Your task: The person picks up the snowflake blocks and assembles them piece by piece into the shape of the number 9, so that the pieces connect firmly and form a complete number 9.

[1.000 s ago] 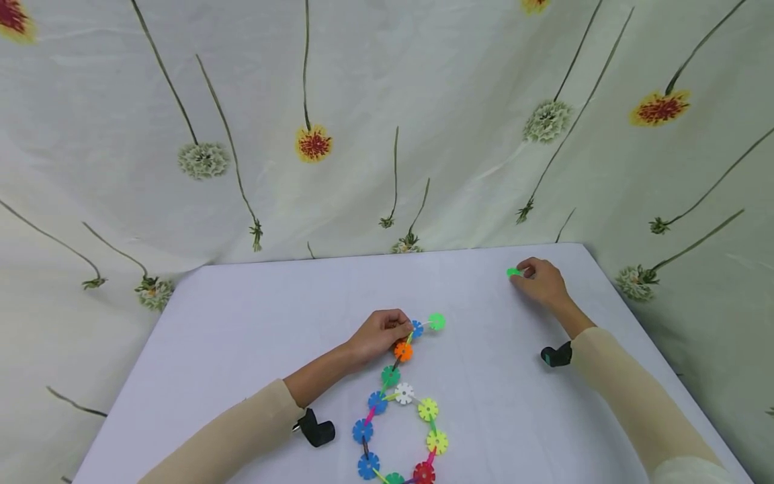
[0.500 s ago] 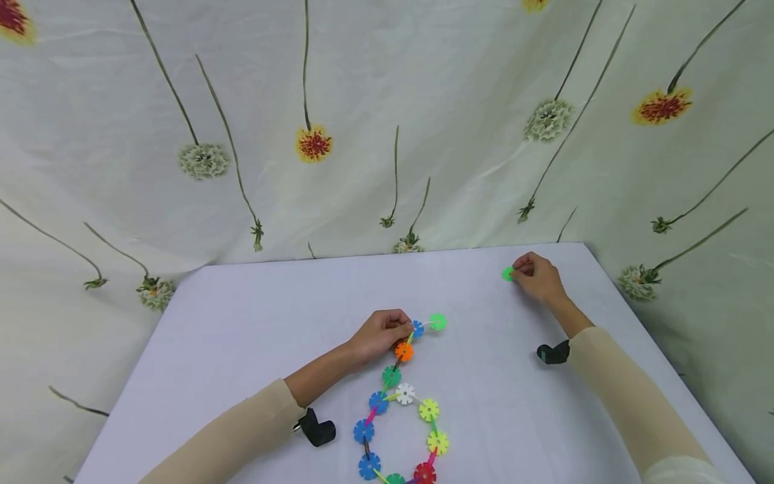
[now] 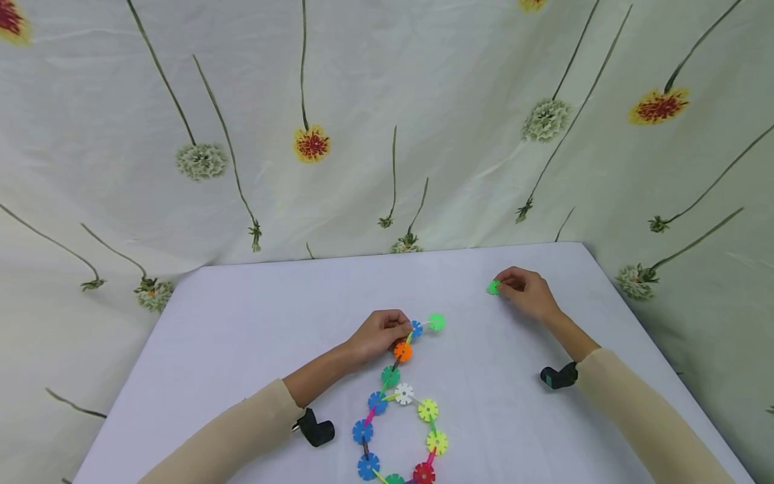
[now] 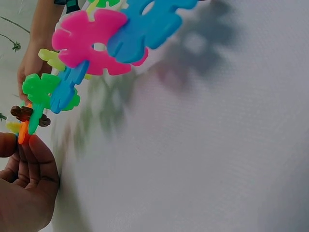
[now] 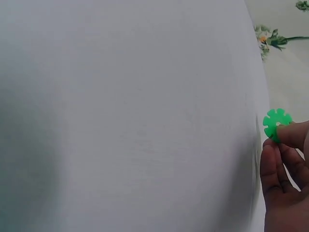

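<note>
Between the thumb and fingers of my right hand [image 3: 527, 293] is a loose green notched disc [image 5: 276, 121], raised near the back right of the table. My left hand [image 3: 377, 334] pinches a chain of linked notched discs close to its orange disc [image 3: 403, 351] and blue disc [image 3: 416, 329]. A light green disc [image 3: 437, 322] forms the chain's far end. Toward the front the chain runs through a dark green disc [image 3: 390, 376] into a loop with a white disc [image 3: 404, 393], a yellow disc [image 3: 437, 441] and a red disc [image 3: 424, 473]. The frame cuts off the loop's front.
White cloth covers the table [image 3: 260, 302]. A pale curtain [image 3: 363, 81] with printed flowers hangs right behind its back edge. Black wrist cameras show at the left sleeve [image 3: 242, 423] and the right sleeve [image 3: 641, 410].
My right hand has come left and slightly nearer with the green disc, which now shows more to the left. The left hand and the chain have stayed in place.
</note>
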The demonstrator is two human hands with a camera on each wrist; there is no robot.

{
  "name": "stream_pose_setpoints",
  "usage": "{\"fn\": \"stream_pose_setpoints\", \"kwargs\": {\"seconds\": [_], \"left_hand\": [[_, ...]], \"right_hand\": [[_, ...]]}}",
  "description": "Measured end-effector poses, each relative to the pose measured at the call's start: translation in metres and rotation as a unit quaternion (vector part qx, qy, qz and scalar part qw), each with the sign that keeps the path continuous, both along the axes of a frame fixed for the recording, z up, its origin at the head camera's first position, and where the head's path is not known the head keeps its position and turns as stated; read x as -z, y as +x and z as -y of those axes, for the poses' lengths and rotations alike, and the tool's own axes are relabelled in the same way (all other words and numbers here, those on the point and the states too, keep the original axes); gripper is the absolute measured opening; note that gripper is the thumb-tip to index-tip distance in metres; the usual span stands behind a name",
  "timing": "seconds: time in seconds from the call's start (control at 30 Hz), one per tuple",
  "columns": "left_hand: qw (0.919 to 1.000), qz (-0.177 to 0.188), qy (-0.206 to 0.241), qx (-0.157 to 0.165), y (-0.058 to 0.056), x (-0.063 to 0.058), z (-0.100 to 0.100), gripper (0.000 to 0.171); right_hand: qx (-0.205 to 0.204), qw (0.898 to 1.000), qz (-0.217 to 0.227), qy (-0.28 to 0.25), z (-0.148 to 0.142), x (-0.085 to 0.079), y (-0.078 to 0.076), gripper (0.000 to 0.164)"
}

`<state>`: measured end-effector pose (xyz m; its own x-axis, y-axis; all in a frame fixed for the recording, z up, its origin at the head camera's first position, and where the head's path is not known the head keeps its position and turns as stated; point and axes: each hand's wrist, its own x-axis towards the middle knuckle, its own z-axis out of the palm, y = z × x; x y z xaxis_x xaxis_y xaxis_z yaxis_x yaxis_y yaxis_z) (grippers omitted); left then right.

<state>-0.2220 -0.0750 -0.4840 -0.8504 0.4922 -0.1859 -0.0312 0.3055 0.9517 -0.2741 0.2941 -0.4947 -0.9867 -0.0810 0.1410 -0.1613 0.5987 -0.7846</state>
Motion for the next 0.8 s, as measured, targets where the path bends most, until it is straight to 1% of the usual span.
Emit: {"fn": "stream_pose_setpoints", "kwargs": {"seconds": [0.23, 0.43, 0.6, 0.8], "left_hand": [[0.9997, 0.017, 0.0, -0.016, -0.002, 0.001, 0.0, 0.02], [0.9999, 0.013, 0.004, -0.007, -0.002, 0.001, 0.002, 0.023], [0.9998, 0.016, 0.002, -0.011, -0.001, 0.0, 0.001, 0.024], [0.9998, 0.017, 0.009, -0.005, -0.001, 0.001, 0.0, 0.023]], "right_hand": [[-0.049, 0.998, 0.015, -0.026, 0.02, -0.002, 0.019, 0.014], [-0.078, 0.996, 0.029, -0.042, 0.039, -0.004, 0.033, 0.011], [-0.1, 0.993, 0.023, -0.05, 0.055, -0.006, 0.041, 0.01], [-0.122, 0.991, 0.01, -0.047, 0.071, -0.007, 0.049, 0.008]]}}
